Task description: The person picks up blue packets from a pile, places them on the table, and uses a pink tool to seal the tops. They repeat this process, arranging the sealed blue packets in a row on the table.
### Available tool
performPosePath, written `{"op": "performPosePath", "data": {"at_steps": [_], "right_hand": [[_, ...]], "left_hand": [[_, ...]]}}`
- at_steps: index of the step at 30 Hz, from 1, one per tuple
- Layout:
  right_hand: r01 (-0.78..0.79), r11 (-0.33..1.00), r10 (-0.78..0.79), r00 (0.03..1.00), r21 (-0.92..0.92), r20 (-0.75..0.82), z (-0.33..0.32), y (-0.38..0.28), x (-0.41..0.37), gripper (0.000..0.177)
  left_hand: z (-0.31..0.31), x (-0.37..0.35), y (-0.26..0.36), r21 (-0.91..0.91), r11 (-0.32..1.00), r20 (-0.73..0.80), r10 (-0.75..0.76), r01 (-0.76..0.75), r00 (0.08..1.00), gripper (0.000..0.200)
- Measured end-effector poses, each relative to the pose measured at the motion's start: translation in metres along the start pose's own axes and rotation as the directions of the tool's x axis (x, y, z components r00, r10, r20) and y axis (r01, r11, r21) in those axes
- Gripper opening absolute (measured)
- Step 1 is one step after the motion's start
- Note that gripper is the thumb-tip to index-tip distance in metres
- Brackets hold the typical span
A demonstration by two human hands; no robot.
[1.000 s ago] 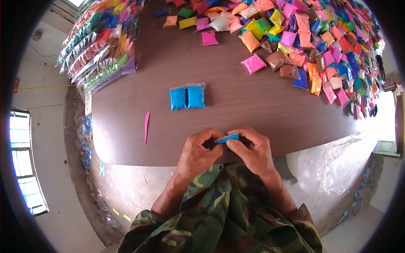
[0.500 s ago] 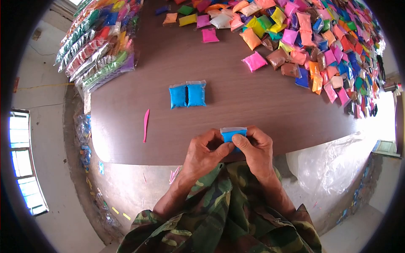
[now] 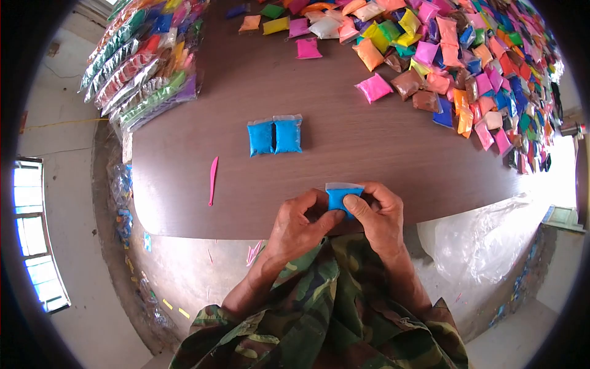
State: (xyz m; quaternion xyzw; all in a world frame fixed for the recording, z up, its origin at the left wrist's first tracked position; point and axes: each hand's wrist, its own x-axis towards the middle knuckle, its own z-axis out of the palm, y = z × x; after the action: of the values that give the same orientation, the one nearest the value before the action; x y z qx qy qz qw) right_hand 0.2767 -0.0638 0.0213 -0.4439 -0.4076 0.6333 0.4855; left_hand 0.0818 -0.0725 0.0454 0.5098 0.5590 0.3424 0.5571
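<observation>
Left hand: my left hand (image 3: pixel 299 224) has its fingers closed in on the near left corner of the held blue packet.
Right hand: my right hand (image 3: pixel 381 221) pinches the same packet, thumb across its front, fingers at the right side and behind.
Held blue packet (image 3: pixel 338 198): at 12 o'clock from my body, between both hands, by the near edge of the surface (image 3: pixel 246 215); clear strip up top, blue fill below.
Handling: probably light, soft, squashy; film maybe slick, seams the weak spot if squeezed hard.
Hold: filled body, both sides, thumbs flat; clear strip looks too floppy to carry it.
Pink knife (image 3: pixel 213 181): 9 o'clock of my hands, lying flat.
Blue pair (image 3: pixel 288 136): 11 o'clock, two filled packets side by side, clear strips at far ends.
Clear bag stack (image 3: pixel 141 92): 10 o'clock, farther off; see-through bags, multicolored contents, exact items can't tell.
Loose packet pile (image 3: pixel 430 83): 1 o'clock, far right; small clear packets, pink, orange, brown, blue, yellow, green fills, overlapping.
</observation>
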Motion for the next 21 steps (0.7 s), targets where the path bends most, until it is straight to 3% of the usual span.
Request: {"op": "performPosePath", "data": {"at_steps": [4,7,10,13,16,21], "right_hand": [[-0.046,0.998,0.048,0.995,-0.032,0.085,-0.002,-0.008,0.001,0.033],[-0.066,0.997,0.069,0.994,-0.033,0.087,-0.002,-0.009,0.001,0.032],[-0.05,0.999,0.05,0.998,-0.02,0.047,-0.002,-0.004,0.001,0.031],[-0.056,0.997,0.059,0.997,-0.059,0.052,-0.005,0.002,0.0,0.029],[-0.06,0.99,0.072,0.993,-0.126,0.093,-0.003,-0.005,-0.002,0.027],[-0.109,0.99,0.118,0.988,-0.089,0.096,0.004,-0.019,0.0,0.025]], "left_hand": [[-0.006,0.0,-0.006,0.105,0.994,-0.029,0.014,-0.011,0.999,0.019],[-0.006,0.001,-0.011,0.048,0.997,-0.018,0.056,-0.055,0.998,0.018],[-0.007,-0.001,-0.004,-0.026,1.0,0.025,-0.01,0.011,1.0,0.021],[-0.002,-0.002,0.005,-0.287,0.958,-0.024,-0.009,0.002,1.0,0.023],[-0.009,0.0,-0.003,-0.232,0.972,-0.017,-0.033,0.028,0.999,0.024],[-0.01,-0.002,0.0,-0.021,0.992,-0.067,0.123,-0.125,0.99,0.02]]}}
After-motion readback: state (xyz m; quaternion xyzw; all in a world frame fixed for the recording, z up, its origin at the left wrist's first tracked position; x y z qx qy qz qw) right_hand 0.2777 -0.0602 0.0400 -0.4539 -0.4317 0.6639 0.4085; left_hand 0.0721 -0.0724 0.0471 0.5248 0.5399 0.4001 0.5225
